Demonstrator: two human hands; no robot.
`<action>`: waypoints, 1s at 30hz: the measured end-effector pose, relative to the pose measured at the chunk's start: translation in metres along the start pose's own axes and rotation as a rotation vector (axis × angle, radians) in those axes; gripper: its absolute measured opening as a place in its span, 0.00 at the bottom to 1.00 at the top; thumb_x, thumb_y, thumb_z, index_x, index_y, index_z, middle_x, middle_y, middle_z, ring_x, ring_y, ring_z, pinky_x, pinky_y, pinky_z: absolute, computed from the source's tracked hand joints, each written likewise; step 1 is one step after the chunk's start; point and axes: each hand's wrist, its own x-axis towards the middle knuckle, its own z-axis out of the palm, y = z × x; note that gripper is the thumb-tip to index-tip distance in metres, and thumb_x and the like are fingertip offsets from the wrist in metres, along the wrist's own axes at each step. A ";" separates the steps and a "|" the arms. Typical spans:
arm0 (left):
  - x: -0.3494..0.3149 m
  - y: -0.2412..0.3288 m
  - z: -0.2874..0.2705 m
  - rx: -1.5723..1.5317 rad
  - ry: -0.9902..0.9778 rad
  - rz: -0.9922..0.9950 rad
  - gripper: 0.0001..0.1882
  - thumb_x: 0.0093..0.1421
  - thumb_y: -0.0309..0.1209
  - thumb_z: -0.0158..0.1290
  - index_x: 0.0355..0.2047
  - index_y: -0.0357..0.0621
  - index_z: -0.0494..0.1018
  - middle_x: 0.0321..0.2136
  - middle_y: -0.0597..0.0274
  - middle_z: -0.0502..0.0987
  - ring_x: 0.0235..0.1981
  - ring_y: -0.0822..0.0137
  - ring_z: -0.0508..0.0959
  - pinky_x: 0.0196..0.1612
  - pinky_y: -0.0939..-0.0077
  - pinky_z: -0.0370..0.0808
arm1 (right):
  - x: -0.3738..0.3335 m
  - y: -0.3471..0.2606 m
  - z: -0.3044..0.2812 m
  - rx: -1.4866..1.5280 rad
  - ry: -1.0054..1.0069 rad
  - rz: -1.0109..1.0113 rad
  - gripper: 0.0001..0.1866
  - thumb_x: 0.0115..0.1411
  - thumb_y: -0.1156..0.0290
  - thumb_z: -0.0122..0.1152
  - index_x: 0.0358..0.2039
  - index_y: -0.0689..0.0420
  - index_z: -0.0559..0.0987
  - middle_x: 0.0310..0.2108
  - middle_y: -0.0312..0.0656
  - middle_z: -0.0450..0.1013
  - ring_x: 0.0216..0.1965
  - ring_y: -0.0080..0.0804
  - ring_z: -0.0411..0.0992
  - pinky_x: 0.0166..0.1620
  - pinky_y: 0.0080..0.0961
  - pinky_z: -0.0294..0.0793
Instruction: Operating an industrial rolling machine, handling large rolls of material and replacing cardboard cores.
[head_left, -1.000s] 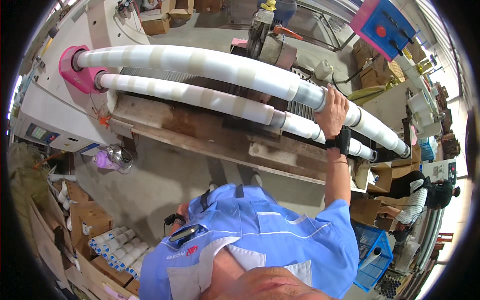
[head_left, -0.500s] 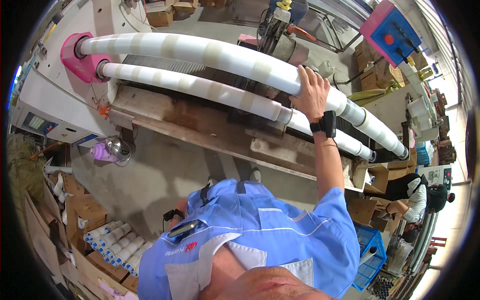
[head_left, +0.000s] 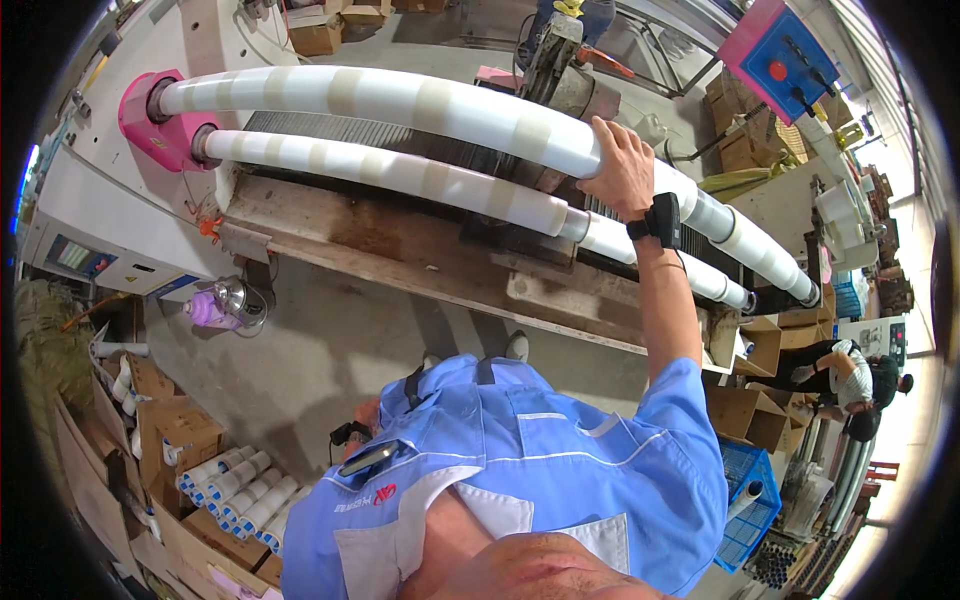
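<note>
My right hand [head_left: 625, 172] lies over the right part of a long white film-wrapped roll [head_left: 385, 95], fingers stretched across its top and thumb apart. A black strap with a small box [head_left: 658, 222] is on that wrist. The roll has beige bands and sits on a shaft of the machine. Nearer to me, a second, thinner banded roll [head_left: 400, 175] runs alongside it. The left ends of both meet a pink housing [head_left: 150, 125]. Low beside my body, my left hand [head_left: 367, 412] shows only in part; its fingers are hidden. A black strap [head_left: 350, 436] sits at that wrist.
A worn metal ledge [head_left: 400, 275] edges the machine in front of me. The pink-and-blue control box [head_left: 778, 65] hangs at far right. Lower left are white tubes [head_left: 240, 490] and cardboard boxes [head_left: 178, 430]. A blue crate [head_left: 745, 500] and another person [head_left: 850, 380] are at right.
The view has shifted slightly. My right hand stays on the larger roll, its forearm a little more stretched out. The person at right has changed arm position.
</note>
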 end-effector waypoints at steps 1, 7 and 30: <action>0.000 0.007 -0.010 -0.029 -0.021 -0.055 0.14 0.62 0.40 0.49 0.43 0.54 0.79 0.37 0.51 0.83 0.39 0.47 0.83 0.40 0.51 0.79 | -0.001 0.000 -0.002 0.003 -0.004 -0.001 0.54 0.32 0.62 0.80 0.64 0.50 0.65 0.60 0.43 0.68 0.62 0.45 0.64 0.62 0.46 0.62; 0.000 0.003 0.001 -0.055 -0.099 -0.050 0.15 0.62 0.42 0.49 0.43 0.52 0.79 0.38 0.48 0.82 0.42 0.44 0.81 0.43 0.50 0.78 | 0.011 -0.012 0.003 0.011 -0.021 -0.038 0.56 0.32 0.61 0.80 0.64 0.52 0.64 0.59 0.45 0.69 0.60 0.47 0.66 0.61 0.44 0.64; -0.023 -0.066 0.064 -0.063 -0.043 -0.047 0.16 0.63 0.41 0.48 0.46 0.49 0.75 0.34 0.52 0.81 0.37 0.48 0.81 0.40 0.51 0.78 | -0.122 0.001 0.045 -0.124 0.237 0.179 0.55 0.47 0.59 0.73 0.71 0.57 0.52 0.72 0.48 0.49 0.74 0.47 0.43 0.71 0.57 0.38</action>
